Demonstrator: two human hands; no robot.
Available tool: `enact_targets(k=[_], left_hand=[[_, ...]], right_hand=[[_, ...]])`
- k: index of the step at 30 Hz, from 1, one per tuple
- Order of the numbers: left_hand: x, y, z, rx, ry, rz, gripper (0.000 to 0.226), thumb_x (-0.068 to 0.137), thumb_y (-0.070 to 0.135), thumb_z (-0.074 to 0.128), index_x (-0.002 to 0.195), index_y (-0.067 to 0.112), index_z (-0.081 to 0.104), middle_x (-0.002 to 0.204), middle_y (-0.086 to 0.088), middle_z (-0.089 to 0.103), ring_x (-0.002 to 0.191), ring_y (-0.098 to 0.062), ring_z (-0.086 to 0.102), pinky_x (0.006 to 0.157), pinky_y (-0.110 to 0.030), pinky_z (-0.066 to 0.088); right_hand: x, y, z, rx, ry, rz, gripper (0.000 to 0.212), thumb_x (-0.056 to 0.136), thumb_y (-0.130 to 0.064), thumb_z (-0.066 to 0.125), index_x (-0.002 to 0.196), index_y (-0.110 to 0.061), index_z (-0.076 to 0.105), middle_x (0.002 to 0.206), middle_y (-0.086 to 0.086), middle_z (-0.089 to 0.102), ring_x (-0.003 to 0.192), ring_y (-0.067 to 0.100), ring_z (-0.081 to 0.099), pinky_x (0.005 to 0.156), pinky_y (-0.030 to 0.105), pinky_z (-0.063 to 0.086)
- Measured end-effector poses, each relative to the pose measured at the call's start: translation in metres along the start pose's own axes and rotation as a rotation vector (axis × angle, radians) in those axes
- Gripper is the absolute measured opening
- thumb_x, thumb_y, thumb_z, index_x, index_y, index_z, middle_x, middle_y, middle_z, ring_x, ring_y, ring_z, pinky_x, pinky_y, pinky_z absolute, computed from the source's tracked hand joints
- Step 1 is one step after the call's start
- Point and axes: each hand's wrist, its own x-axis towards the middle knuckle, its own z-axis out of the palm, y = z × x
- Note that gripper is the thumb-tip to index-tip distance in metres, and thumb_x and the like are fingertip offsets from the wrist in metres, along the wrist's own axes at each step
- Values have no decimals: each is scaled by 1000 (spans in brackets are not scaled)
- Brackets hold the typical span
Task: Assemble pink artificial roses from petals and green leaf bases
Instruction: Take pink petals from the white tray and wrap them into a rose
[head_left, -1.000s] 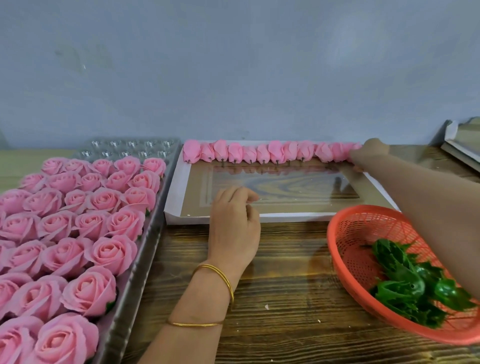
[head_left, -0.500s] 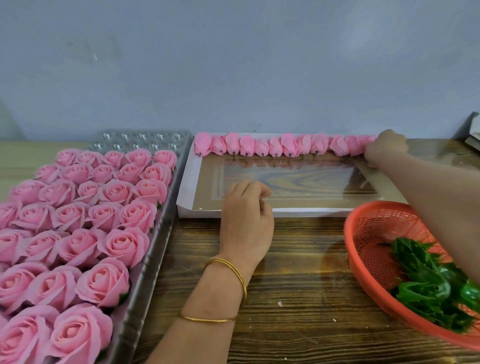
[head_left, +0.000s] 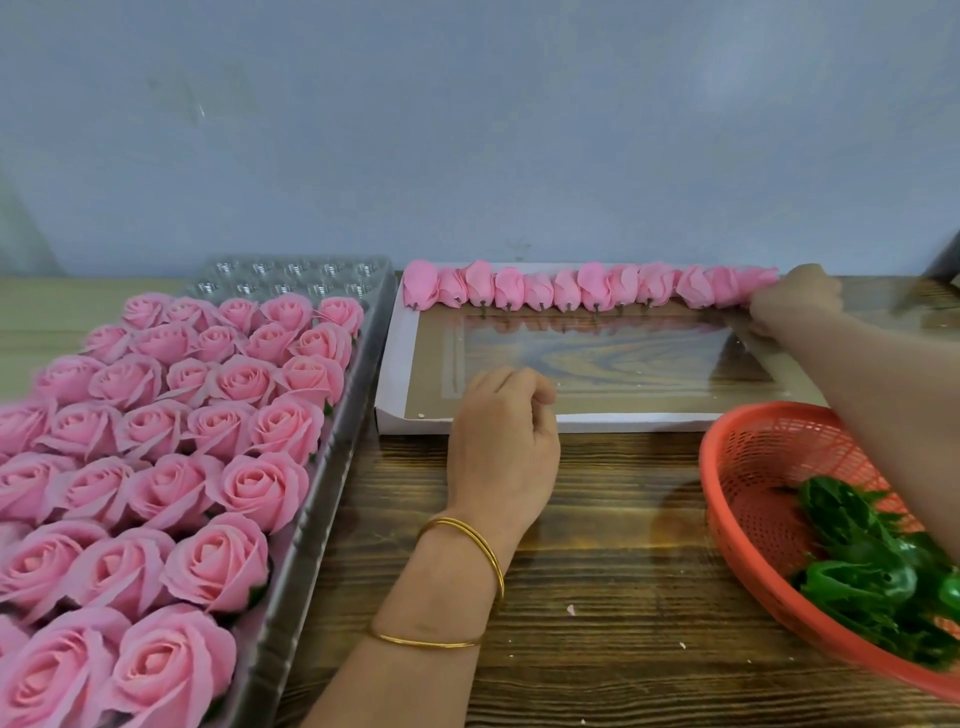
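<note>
- Bare dark wooden tabletop (head_left: 597, 597) lies open between the grey plastic tray (head_left: 311, 519) of pink roses (head_left: 260, 483) and the orange-red mesh basket (head_left: 709, 467).
- The left hand (head_left: 501, 441) blocks the white cardboard box's (head_left: 389, 384) near edge.

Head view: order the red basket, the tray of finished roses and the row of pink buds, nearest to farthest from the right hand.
1. row of pink buds: far side, its right end at the right hand.
2. red basket: near right, closer to the camera.
3. tray of finished roses: far left.
</note>
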Motion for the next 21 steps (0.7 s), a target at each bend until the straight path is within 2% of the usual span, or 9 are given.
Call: enact_targets(k=[6, 9, 13, 21], left_hand=[[-1, 1, -1, 6, -13, -34, 14, 95, 12, 54, 97, 19, 65, 91, 11, 56, 88, -5, 53, 72, -8, 40], [-1, 1, -1, 20, -29, -40, 13, 96, 14, 54, 99, 19, 65, 94, 9, 59, 90, -6, 55, 75, -14, 45], [-1, 2, 0, 56, -18, -42, 13, 96, 17, 52, 98, 20, 65, 90, 12, 58, 83, -4, 54, 67, -6, 36], [-2, 2, -1, 88, -9, -60, 12, 95, 18, 52, 94, 23, 62, 85, 15, 52, 72, 0, 45, 59, -6, 29]], right_hand=[[-2, -2, 1, -5, -25, -16, 34, 88, -5, 61, 120, 5, 58, 126, 28, 59, 121, 40, 56, 98, 43, 47], [-2, -3, 0, -15, -34, -26, 34, 88, -6, 60, 121, 5, 58, 125, 28, 59, 122, 40, 56, 98, 43, 47], [-2, -2, -1, -4, -27, -30, 34, 88, -6, 61, 119, 6, 57, 124, 28, 59, 120, 41, 56, 96, 42, 48], [-3, -1, -3, 30, -34, -29, 30, 90, -9, 59, 116, 7, 58, 123, 29, 59, 119, 41, 57, 95, 43, 49]])
